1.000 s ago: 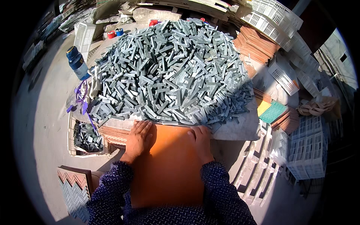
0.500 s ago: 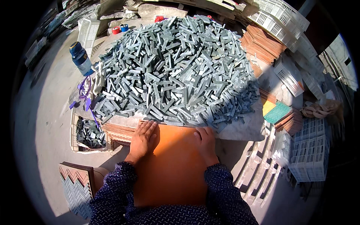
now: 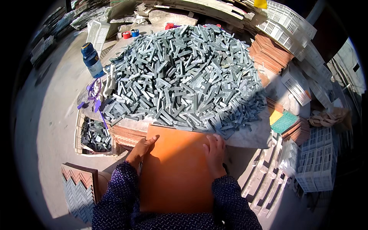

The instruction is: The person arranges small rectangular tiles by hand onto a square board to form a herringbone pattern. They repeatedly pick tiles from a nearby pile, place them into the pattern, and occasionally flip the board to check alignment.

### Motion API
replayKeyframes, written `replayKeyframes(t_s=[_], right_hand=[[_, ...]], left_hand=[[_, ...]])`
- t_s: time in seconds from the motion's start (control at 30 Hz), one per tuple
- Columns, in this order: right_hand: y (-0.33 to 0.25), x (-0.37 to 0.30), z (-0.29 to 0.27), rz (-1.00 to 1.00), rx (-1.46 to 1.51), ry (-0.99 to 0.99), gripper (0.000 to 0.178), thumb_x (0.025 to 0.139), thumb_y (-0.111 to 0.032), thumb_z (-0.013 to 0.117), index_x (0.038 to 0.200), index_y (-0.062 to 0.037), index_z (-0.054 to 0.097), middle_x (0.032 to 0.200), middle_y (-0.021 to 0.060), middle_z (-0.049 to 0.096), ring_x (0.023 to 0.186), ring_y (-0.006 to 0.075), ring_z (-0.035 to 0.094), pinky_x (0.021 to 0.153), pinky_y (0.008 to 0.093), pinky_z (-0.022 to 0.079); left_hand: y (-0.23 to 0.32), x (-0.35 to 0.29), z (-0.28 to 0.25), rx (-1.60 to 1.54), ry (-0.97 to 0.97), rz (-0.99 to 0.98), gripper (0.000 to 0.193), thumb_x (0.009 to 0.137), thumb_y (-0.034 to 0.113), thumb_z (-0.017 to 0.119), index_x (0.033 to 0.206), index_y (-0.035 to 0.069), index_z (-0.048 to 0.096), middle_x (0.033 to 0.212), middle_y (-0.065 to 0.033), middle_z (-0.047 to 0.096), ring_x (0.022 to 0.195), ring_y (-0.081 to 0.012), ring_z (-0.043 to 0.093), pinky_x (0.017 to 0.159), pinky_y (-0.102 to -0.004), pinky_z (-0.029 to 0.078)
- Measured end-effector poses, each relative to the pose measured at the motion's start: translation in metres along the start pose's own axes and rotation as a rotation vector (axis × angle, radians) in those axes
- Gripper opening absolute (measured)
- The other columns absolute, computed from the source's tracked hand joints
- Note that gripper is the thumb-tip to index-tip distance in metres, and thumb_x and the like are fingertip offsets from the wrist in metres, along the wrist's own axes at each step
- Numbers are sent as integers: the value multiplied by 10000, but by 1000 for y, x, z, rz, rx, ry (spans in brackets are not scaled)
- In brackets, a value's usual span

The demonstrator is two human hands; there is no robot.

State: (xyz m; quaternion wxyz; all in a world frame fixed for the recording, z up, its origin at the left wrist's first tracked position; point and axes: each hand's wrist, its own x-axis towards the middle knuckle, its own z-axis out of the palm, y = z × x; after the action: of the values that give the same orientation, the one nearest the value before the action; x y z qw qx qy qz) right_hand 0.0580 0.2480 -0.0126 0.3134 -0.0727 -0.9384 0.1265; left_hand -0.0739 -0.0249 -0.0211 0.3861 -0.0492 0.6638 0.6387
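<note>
A flat orange board [image 3: 174, 172] lies before me, its near end against my body and its far edge by the heap of grey-green stone strips [image 3: 180, 76]. My left hand [image 3: 143, 150] grips the board's left edge, thumb on top and fingers out of sight over the side. Along the right edge rests my right hand [image 3: 216, 155], its fingers extended and slightly apart, touching the board. A shadow crosses the board diagonally.
Left are a blue bottle [image 3: 92, 61], purple cord [image 3: 96, 96] and a crate of dark strips [image 3: 94, 134]. Herringbone panels [image 3: 78, 188] stand lower left. Right are a slatted pallet [image 3: 260, 180], white crates [image 3: 316, 165], reddish stacked sheets [image 3: 270, 53] and a green sheet [image 3: 283, 122].
Both hands have come back from the board's far edge to its sides. My left fingers have slipped over the left edge. The whole view has shifted slightly.
</note>
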Motion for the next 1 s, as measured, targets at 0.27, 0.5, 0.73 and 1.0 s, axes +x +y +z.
replayKeyframes(t_s=[0.27,0.5,0.73,1.0], right_hand=[[-14,82,45,-261,202,-391,135,750,-100,654,832,-10,594,889,156,538,872,350,547,722,413,458],[-23,102,47,-171,185,-643,163,727,-108,655,810,-49,528,857,139,528,813,378,556,662,456,443],[-2,119,0,225,547,-85,317,803,-179,672,1015,-1,518,898,165,604,735,312,605,677,385,482],[41,-47,-15,825,490,-370,451,885,-308,600,1136,55,509,1046,143,619,903,214,600,771,345,477]], left_hand=[[3,3,8,-116,-83,38,591,881,363,622,1272,-62,497,1266,-167,535,1148,-203,505,965,-304,381],[-17,12,3,-214,-28,85,477,834,359,691,1038,-65,615,892,-65,606,768,-153,530,693,-283,449],[-21,23,9,-67,-10,103,473,798,435,712,779,-21,592,580,26,424,492,-84,329,429,-268,252],[-27,25,6,-277,-46,133,396,839,350,687,951,-20,601,579,73,405,484,-45,301,436,-220,220]])
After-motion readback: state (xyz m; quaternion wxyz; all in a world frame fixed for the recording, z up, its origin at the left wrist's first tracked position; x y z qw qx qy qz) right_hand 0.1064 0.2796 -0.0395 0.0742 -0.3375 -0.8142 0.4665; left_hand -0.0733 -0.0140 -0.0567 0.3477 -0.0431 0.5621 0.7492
